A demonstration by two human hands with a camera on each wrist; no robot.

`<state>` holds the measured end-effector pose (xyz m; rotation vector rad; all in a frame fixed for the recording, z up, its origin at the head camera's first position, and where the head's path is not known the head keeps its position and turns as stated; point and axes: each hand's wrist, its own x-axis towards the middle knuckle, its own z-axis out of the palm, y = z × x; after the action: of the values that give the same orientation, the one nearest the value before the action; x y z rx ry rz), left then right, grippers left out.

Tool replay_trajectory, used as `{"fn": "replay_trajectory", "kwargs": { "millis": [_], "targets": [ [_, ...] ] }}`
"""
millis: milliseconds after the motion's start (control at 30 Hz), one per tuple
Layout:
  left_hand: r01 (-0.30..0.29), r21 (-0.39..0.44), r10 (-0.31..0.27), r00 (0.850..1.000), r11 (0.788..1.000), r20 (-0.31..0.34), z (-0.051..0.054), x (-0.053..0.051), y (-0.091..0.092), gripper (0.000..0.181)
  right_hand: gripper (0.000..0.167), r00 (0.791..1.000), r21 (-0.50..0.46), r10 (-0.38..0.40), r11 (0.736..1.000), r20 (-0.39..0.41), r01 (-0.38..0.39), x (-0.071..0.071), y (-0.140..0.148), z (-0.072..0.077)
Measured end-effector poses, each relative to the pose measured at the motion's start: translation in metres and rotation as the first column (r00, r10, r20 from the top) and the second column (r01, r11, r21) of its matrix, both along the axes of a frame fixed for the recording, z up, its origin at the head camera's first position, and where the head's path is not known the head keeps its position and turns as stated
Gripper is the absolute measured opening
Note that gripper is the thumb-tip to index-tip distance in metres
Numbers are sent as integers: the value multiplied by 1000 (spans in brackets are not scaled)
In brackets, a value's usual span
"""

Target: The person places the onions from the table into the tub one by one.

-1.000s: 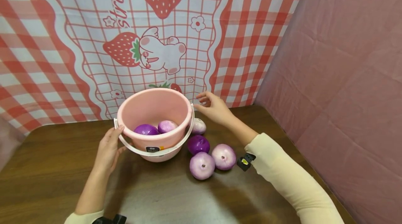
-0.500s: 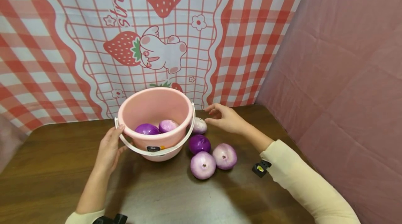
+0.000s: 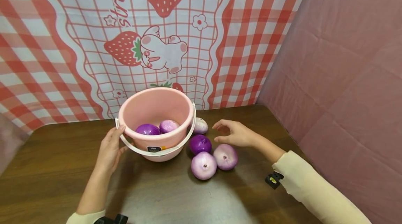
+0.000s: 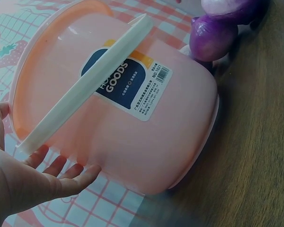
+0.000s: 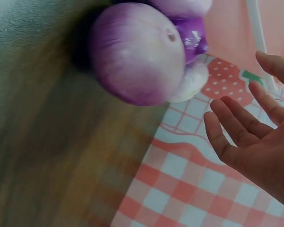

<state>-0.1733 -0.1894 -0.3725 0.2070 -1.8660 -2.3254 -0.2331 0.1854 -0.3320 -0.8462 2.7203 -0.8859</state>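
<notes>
Purple-tinged onion (image 3: 225, 157), roundish, is sitting on the wooden table (image 3: 154, 191) just to the person's side of the nearer, right hand (image 3: 237, 134), which is hovering with nothing held; the left hand (image 3: 108, 147) is gripping the pink bucket (image 3: 173, 141).

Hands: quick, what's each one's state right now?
Left hand: closed, holding the pink round plastic bucket by its rim.
Right hand: open, holding nothing.

- Label (image 4: 137, 97) on the pink bucket (image 4: 180, 106): "GOODS" and "NO.1021", beside small Chinese print
- Checked cloth (image 3: 201, 53): "straw" in red, sideways, cut off at the top
</notes>
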Motion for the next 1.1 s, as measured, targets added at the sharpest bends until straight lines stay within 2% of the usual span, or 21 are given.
{"fn": "replay_trajectory", "kwargs": {
  "millis": [100,200,500,733,1100],
  "targets": [
    [-3,0,3,1000,1000,3,0,0,0,20,36,1000,14,10,1000,-18,-9,3,6,-5],
    [-11,11,11,1000,1000,-1,-1,0,0,12,34,999,38,12,999,-34,-11,4,10,-10],
    [-11,20,11,1000,1000,-2,-2,1,-1,7,33,999,70,42,997,-4,-42,9,20,-25],
    [-2,12,2,1000,1000,-10,-3,2,-1,9,40,998,98,61,993,20,-63,13,23,-32],
    [-13,4,13,1000,1000,-8,-2,0,0,10,41,996,183,77,981,-51,-67,18,24,-40]
  ]
}}
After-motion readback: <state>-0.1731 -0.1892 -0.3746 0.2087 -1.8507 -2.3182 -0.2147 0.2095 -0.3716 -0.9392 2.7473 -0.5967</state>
